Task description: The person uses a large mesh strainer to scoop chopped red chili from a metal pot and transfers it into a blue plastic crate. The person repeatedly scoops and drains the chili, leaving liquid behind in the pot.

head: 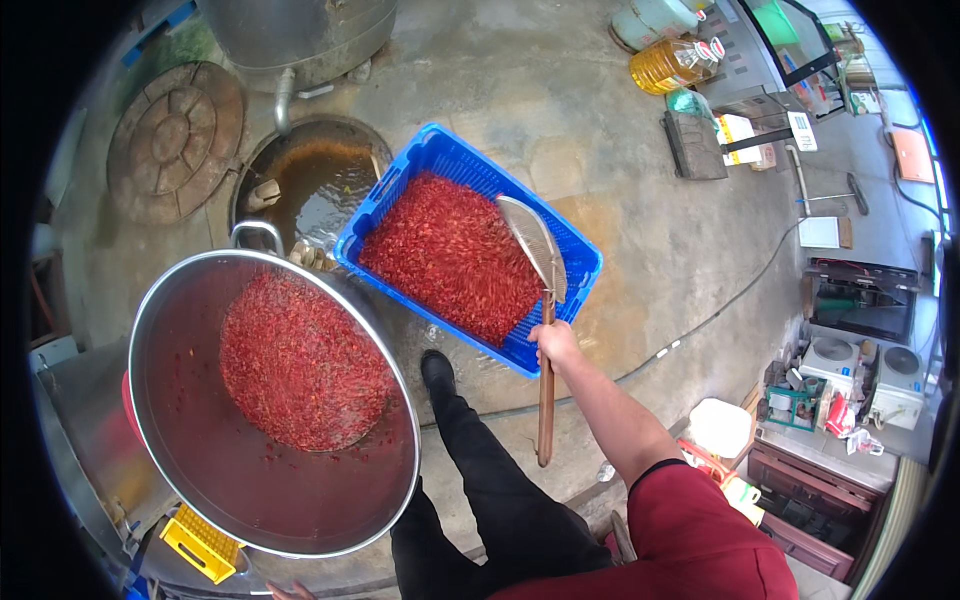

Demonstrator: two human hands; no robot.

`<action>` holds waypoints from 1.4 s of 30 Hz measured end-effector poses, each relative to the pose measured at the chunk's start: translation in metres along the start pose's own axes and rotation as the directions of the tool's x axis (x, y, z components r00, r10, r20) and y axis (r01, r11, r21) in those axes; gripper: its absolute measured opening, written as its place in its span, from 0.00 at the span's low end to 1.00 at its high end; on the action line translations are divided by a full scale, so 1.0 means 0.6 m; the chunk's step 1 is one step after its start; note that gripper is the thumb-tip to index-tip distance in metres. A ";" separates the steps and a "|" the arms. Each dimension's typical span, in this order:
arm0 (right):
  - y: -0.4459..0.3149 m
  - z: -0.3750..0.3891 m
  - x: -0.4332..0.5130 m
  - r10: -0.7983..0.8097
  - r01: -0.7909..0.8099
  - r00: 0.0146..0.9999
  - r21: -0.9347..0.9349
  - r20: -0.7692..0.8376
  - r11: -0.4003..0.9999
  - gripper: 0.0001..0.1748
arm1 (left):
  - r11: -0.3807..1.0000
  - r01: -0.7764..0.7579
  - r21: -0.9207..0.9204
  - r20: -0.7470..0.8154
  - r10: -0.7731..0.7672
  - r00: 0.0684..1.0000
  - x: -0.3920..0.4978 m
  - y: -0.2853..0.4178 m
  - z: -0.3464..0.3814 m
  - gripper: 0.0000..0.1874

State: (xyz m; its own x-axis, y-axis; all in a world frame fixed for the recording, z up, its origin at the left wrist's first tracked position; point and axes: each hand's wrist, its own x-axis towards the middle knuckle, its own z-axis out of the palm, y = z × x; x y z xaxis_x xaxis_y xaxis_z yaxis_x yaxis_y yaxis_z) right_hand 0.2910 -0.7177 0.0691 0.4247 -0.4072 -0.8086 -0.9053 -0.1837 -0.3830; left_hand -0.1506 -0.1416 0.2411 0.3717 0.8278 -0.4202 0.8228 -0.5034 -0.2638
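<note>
My right hand [556, 345] grips the wooden handle [547, 412] of a large wire-mesh skimmer [534, 238]. The skimmer's mesh bowl rests at the right side of a blue plastic crate [469, 341], over chopped red peppers [450, 255] that fill much of it. To the left, a big steel pot [330, 510] with a shiny rim is tilted and holds more chopped red peppers [300, 367]. At the bottom edge, only the spread fingers of my left hand [292, 591] show, below the pot and apart from it; the rest is out of view.
A round open pit of murky water [322, 202] lies behind the pot and crate, beside its lid [176, 142]. A steel vat [300, 37] stands beyond. A dark hose [705, 322] crosses the concrete floor. A yellow crate [199, 544] is below the pot; oil bottles [664, 67] stand upper right.
</note>
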 end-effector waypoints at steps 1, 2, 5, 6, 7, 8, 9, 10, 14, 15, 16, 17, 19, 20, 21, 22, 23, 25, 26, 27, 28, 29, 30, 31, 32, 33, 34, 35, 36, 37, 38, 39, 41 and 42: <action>-0.014 -0.011 -0.010 -0.021 0.020 1.000 0.053 0.023 0.998 0.08 | 0.999 -0.035 -0.032 -0.050 0.033 0.998 0.007 -0.018 0.017 0.45; -0.026 -0.024 -0.038 -0.049 0.045 0.998 0.089 0.041 0.995 0.08 | 0.998 0.033 -0.059 -0.043 -0.035 0.998 0.013 -0.041 0.029 0.46; -0.064 -0.069 -0.171 -0.127 0.099 0.973 0.149 0.192 0.984 0.09 | 0.993 0.020 -0.115 -0.210 -0.044 0.977 0.046 -0.103 0.087 0.45; -0.081 -0.084 -0.224 -0.138 0.116 0.966 0.110 0.218 0.987 0.10 | 0.986 0.093 -0.136 -0.279 -0.128 0.952 0.074 -0.115 0.111 0.43; -0.097 -0.094 -0.278 -0.140 0.103 0.942 0.136 0.304 0.985 0.11 | 0.974 -0.006 -0.226 -0.374 -0.081 0.924 0.115 -0.122 0.133 0.39; -0.109 -0.095 -0.333 -0.166 0.100 0.908 0.186 0.385 0.977 0.12 | 0.948 -0.110 -0.300 -0.470 -0.046 0.881 0.157 -0.129 0.150 0.37; -0.120 -0.090 -0.388 -0.239 0.140 0.842 0.232 0.484 0.963 0.11 | 0.908 -0.218 -0.358 -0.565 -0.025 0.825 0.183 -0.134 0.165 0.35; -0.132 -0.079 -0.436 -0.220 0.109 0.810 0.230 0.543 0.967 0.10 | 0.885 -0.019 -0.465 -0.415 -0.199 0.888 0.211 -0.131 0.178 0.36; -0.157 0.046 -0.558 -0.117 0.003 0.647 0.150 0.753 0.989 0.10 | 0.330 0.395 -0.857 0.236 -0.429 0.872 0.335 -0.110 0.158 0.35; -0.159 0.103 -0.560 -0.057 -0.053 0.650 0.120 0.758 0.991 0.10 | 0.335 0.547 -0.767 0.316 -0.545 0.777 0.366 -0.101 0.144 0.37; -0.155 0.156 -0.557 0.003 -0.112 0.645 0.091 0.764 0.990 0.11 | 0.122 0.446 -0.887 0.316 -0.543 0.778 0.374 -0.078 0.141 0.39; -0.148 0.205 -0.549 0.056 -0.163 0.650 0.067 0.758 0.984 0.12 | 0.106 0.500 -0.860 0.367 -0.553 0.748 0.394 -0.056 0.127 0.40; -0.121 0.325 -0.500 0.190 -0.174 0.697 -0.094 0.691 0.980 0.16 | -0.002 0.480 -0.877 0.426 -0.463 0.777 0.414 -0.014 0.104 0.40; -0.100 0.388 -0.469 0.224 -0.186 0.721 -0.128 0.655 0.974 0.16 | -0.022 0.421 -0.907 0.390 -0.425 0.817 0.419 0.006 0.096 0.40; -0.079 0.445 -0.434 0.248 -0.158 0.755 -0.199 0.606 0.967 0.15 | 0.153 0.368 -0.917 0.291 -0.374 0.880 0.417 0.021 0.088 0.40; -0.053 0.501 -0.398 0.289 -0.175 0.806 -0.259 0.517 0.950 0.15 | 0.177 0.382 -0.907 0.297 -0.376 0.878 0.418 0.036 0.088 0.39; -0.036 0.532 -0.360 0.301 -0.176 0.840 -0.298 0.451 0.938 0.14 | 0.197 0.347 -0.917 0.260 -0.366 0.894 0.412 0.055 0.081 0.38; 0.015 0.606 -0.293 0.407 -0.301 0.868 -0.349 0.285 0.887 0.11 | 0.258 0.381 -0.888 0.261 -0.399 0.879 0.409 0.059 0.079 0.37; 0.040 0.624 -0.260 0.458 -0.358 0.826 -0.323 0.328 0.876 0.12 | 0.287 0.369 -0.884 0.237 -0.405 0.883 0.408 0.062 0.077 0.37; 0.064 0.641 -0.228 0.510 -0.423 0.783 -0.297 0.356 0.856 0.13 | 0.258 0.385 -0.886 0.266 -0.396 0.879 0.409 0.061 0.077 0.37; 0.084 0.657 -0.196 0.577 -0.519 0.725 -0.253 0.376 0.817 0.12 | 0.232 0.373 -0.898 0.268 -0.384 0.884 0.405 0.060 0.076 0.36; 0.103 0.670 -0.167 0.599 -0.575 0.641 -0.217 0.480 0.789 0.12 | 0.190 0.387 -0.902 0.293 -0.389 0.873 0.407 0.058 0.076 0.36; 0.115 0.693 -0.136 0.592 -0.580 0.588 -0.223 0.551 0.784 0.12 | 0.086 0.317 -0.945 0.276 -0.317 0.907 0.406 0.059 0.074 0.36; 0.129 0.710 -0.108 0.621 -0.630 0.549 -0.211 0.560 0.748 0.11 | -0.033 0.282 -0.959 0.280 -0.258 0.925 0.400 0.059 0.074 0.36; 0.143 0.719 -0.086 0.616 -0.618 0.505 -0.245 0.605 0.747 0.11 | -0.200 0.263 -0.944 0.303 -0.205 0.931 0.395 0.060 0.071 0.37; 0.154 0.729 -0.066 0.625 -0.631 0.465 -0.260 0.627 0.731 0.11 | -0.086 0.332 -0.939 0.339 -0.378 0.862 0.393 0.064 0.069 0.38; 0.163 0.731 -0.052 0.643 -0.659 0.423 -0.270 0.638 0.702 0.11 | -0.121 0.343 -0.932 0.362 -0.401 0.842 0.392 0.068 0.067 0.38; 0.170 0.739 -0.043 0.628 -0.662 0.392 -0.268 0.672 0.700 0.11 | -0.190 0.318 -0.929 0.368 -0.391 0.843 0.391 0.070 0.064 0.39; 0.166 0.754 -0.030 0.618 -0.667 0.356 -0.272 0.701 0.693 0.11 | -0.188 0.341 -0.921 0.389 -0.387 0.836 0.392 0.070 0.062 0.39; 0.163 0.761 -0.025 0.623 -0.684 0.334 -0.273 0.707 0.676 0.11 | -0.198 0.355 -0.914 0.404 -0.358 0.842 0.389 0.070 0.061 0.39; 0.160 0.780 -0.021 0.607 -0.706 0.290 -0.263 0.740 0.657 0.11 | -0.230 0.360 -0.904 0.419 -0.317 0.851 0.389 0.066 0.060 0.39; 0.155 0.801 -0.019 0.585 -0.708 0.261 -0.259 0.768 0.657 0.10 | -0.181 0.372 -0.910 0.413 -0.332 0.848 0.390 0.067 0.063 0.40; 0.143 0.835 -0.026 0.569 -0.734 0.175 -0.279 0.803 0.620 0.09 | -0.145 0.367 -0.919 0.394 -0.353 0.848 0.389 0.059 0.067 0.40; 0.134 0.855 -0.030 0.561 -0.698 0.186 -0.293 0.807 0.653 0.09 | -0.118 0.346 -0.931 0.365 -0.374 0.853 0.390 0.058 0.071 0.40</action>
State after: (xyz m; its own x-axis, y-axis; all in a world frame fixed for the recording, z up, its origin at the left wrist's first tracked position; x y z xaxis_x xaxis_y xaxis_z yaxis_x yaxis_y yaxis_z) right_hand 0.2146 -0.2665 -0.1763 -0.4225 0.5427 -0.7259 -0.8902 -0.0980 0.4449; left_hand -0.0535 0.0240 0.0966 -0.1470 0.8038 -0.5764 0.4319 0.5764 0.6937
